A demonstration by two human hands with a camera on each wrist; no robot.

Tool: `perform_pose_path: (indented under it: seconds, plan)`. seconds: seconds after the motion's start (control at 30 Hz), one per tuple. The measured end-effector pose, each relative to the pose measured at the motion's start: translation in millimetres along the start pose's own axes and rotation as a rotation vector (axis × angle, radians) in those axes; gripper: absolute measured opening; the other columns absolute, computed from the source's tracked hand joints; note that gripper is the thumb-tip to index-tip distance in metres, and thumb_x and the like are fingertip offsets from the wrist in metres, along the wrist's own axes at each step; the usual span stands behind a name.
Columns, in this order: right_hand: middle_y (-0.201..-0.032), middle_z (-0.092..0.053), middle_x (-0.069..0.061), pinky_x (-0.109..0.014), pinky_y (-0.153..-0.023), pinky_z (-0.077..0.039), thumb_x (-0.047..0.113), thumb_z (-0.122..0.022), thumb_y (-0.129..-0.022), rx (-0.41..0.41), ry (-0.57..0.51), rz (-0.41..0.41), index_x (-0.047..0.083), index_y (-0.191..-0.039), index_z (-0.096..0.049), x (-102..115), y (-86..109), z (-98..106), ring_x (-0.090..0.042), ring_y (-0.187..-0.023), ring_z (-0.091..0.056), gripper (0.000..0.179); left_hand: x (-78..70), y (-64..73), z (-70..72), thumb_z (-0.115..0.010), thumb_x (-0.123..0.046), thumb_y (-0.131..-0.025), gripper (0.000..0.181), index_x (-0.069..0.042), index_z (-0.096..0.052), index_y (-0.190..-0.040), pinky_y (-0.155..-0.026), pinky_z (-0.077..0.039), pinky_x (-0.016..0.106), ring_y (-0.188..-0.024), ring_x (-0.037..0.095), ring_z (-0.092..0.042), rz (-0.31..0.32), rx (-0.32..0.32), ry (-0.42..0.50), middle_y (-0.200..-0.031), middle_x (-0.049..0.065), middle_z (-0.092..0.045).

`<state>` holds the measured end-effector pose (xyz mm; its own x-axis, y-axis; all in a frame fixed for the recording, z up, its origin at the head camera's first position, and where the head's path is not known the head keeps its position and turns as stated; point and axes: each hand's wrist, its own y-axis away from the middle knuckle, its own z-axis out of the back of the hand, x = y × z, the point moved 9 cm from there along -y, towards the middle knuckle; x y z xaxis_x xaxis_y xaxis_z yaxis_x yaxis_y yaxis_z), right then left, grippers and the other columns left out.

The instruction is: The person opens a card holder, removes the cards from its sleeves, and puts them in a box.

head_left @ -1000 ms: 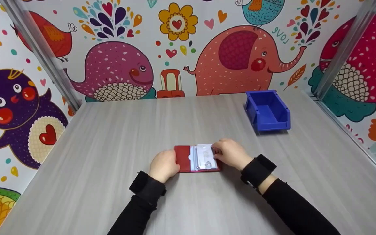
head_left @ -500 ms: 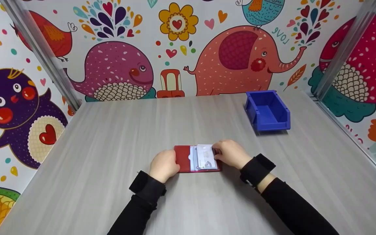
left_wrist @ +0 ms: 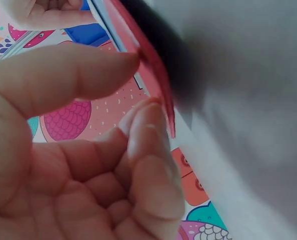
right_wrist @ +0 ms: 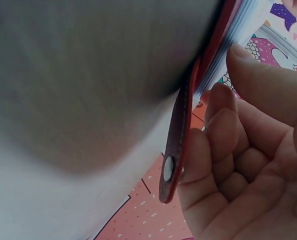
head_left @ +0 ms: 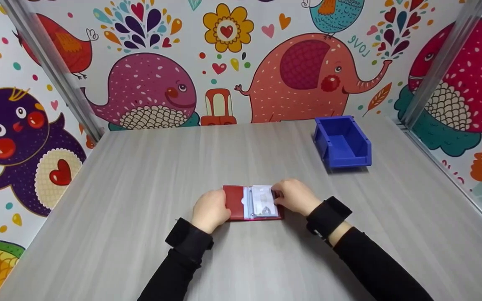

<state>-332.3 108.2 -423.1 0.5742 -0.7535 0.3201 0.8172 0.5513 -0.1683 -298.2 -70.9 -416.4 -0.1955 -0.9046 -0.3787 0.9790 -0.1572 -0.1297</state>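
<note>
A red card holder (head_left: 234, 202) lies spread out on the table in the head view, with a stack of clear sleeves (head_left: 264, 201) over its right half. A pale printed card shows through the top sleeve. At the left cover, my left hand (head_left: 211, 211) pinches the outer edge between thumb and curled fingers; the left wrist view shows the red cover (left_wrist: 156, 75) there. My right hand (head_left: 297, 195) pinches the sleeves' right edge. In the right wrist view, the thumb lies on the sleeves (right_wrist: 228, 50), and a red strap with a metal snap (right_wrist: 168, 168) hangs beside the fingers.
A blue plastic bin (head_left: 343, 144) stands at the back right of the grey wood-grain table (head_left: 140, 175). Walls printed with cartoon animals (head_left: 299, 79) close off the back and both sides, with metal posts (head_left: 52, 71) at the corners.
Both hands keep their hold on the card holder. The left hand and left cover have shifted very slightly away from the person, and the glare on the top sleeve differs a little.
</note>
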Motion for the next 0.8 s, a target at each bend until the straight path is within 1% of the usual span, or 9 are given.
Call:
perform_pose_path:
  seconds: [0.07, 0.17, 0.3, 0.4, 0.5, 0.6, 0.67, 0.8]
  plan:
    - [-0.064, -0.043, 0.003, -0.032, -0.060, -0.037, 0.005, -0.079, -0.078, 0.001, 0.004, 0.003, 0.005, -0.083, -0.065, 0, -0.6, 0, -0.016, -0.064, -0.043, 0.014, -3.2, -0.4, 2.1, -0.069, -0.002, -0.075, 0.009, -0.002, -0.061, -0.079, -0.065, -0.050, 0.041, -0.069, 0.026, -0.058, -0.009, -0.011, -0.005, -0.075, 0.009, -0.062]
    - [-0.063, -0.042, 0.003, -0.032, -0.060, -0.036, 0.005, -0.079, -0.078, 0.006, 0.006, -0.001, 0.006, -0.080, -0.064, 0, -1.4, -1, -0.016, -0.064, -0.043, 0.016, -9.3, -0.7, 5.7, -0.070, -0.003, -0.076, 0.010, -0.003, -0.060, -0.075, -0.064, -0.049, 0.041, -0.068, 0.027, -0.059, -0.027, -0.037, -0.004, -0.071, 0.008, -0.060]
    - [-0.065, -0.042, 0.003, -0.033, -0.061, -0.036, 0.005, -0.079, -0.078, 0.017, 0.004, -0.015, 0.005, -0.083, -0.065, -1, -1.6, -1, -0.016, -0.065, -0.043, 0.015, -18.9, -2.0, 9.8, -0.071, -0.004, -0.077, 0.018, -0.006, -0.055, -0.069, -0.058, -0.047, 0.038, -0.063, 0.025, -0.056, -0.052, -0.077, 0.021, -0.062, 0.004, -0.054]
    - [-0.065, -0.043, 0.003, -0.033, -0.062, -0.037, 0.005, -0.079, -0.078, 0.017, 0.002, -0.019, 0.006, -0.083, -0.066, -1, -1.5, -1, -0.016, -0.066, -0.044, 0.014, -26.7, -4.2, 11.1, -0.070, -0.003, -0.077, 0.022, -0.008, -0.054, -0.064, -0.054, -0.042, 0.034, -0.058, 0.022, -0.051, -0.077, -0.104, 0.034, -0.057, 0.001, -0.050]
    - [-0.065, -0.044, 0.003, -0.033, -0.061, -0.038, 0.006, -0.079, -0.078, 0.010, 0.004, -0.020, 0.007, -0.080, -0.065, -1, -1.7, -1, -0.016, -0.066, -0.045, 0.015, -34.7, -6.8, 10.8, -0.068, -0.002, -0.077, 0.028, -0.009, -0.050, -0.057, -0.049, -0.034, 0.031, -0.053, 0.019, -0.044, -0.100, -0.116, 0.030, -0.053, -0.002, -0.042]
    - [-0.065, -0.045, 0.004, -0.033, -0.062, -0.040, 0.006, -0.080, -0.078, 0.009, -0.001, -0.035, 0.007, -0.081, -0.065, -3, -1.5, -2, -0.016, -0.066, -0.046, 0.015, -42.7, -8.5, 9.6, -0.065, 0.000, -0.077, 0.031, -0.011, -0.046, -0.054, -0.048, -0.031, 0.030, -0.052, 0.018, -0.040, -0.125, -0.127, 0.016, -0.052, -0.002, -0.038]
    - [-0.066, -0.046, 0.003, -0.034, -0.062, -0.040, 0.006, -0.080, -0.077, 0.003, -0.003, -0.035, 0.007, -0.082, -0.066, -3, -1.1, -1, -0.016, -0.066, -0.047, 0.015, -47.2, -8.7, 9.2, -0.064, 0.000, -0.075, 0.030, -0.011, -0.046, -0.054, -0.047, -0.034, 0.032, -0.052, 0.019, -0.043, -0.137, -0.138, 0.009, -0.054, -0.001, -0.041]
    - [-0.066, -0.047, 0.003, -0.035, -0.062, -0.042, 0.005, -0.080, -0.076, -0.009, -0.004, -0.029, 0.006, -0.083, -0.067, -2, -0.2, 0, -0.017, -0.066, -0.048, 0.015, -55.0, -9.3, 7.2, -0.065, 0.000, -0.071, 0.026, -0.010, -0.048, -0.055, -0.051, -0.045, 0.042, -0.055, 0.027, -0.055, -0.167, -0.170, -0.013, -0.060, 0.005, -0.054]
